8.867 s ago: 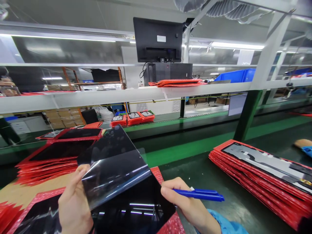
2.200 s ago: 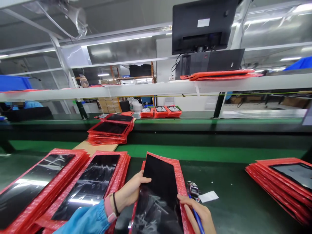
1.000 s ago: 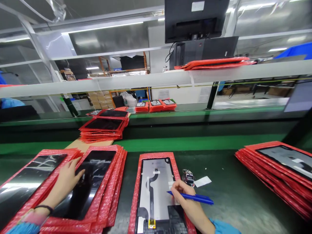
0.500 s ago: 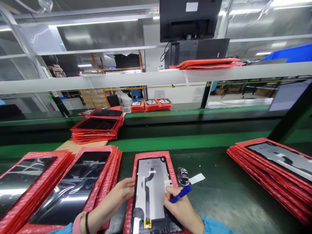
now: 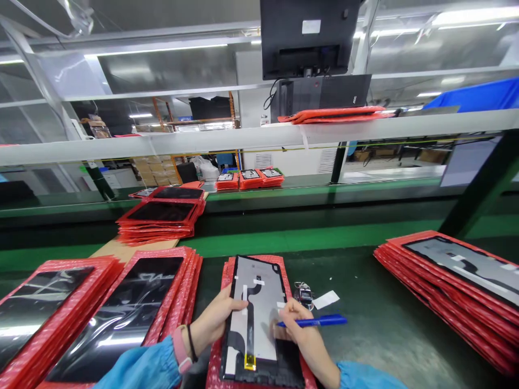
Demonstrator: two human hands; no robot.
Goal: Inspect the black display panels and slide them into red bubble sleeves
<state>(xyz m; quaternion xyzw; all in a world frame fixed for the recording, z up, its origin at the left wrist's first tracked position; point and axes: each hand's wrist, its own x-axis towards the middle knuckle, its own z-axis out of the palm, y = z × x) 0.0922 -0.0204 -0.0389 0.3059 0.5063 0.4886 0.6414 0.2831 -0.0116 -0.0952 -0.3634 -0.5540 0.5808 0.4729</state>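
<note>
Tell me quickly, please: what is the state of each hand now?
Left hand: closed, gripping the left edge of the panel.
Right hand: closed, holding the blue pen, fingertips at the panel.

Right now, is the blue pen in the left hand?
No, the blue pen is in the right hand, while the left hand grips the left edge of the panel.

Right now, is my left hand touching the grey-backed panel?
Touching. The head view shows the left hand with its fingers wrapped over the left edge of the panel; the right hand holds the blue pen.
</note>
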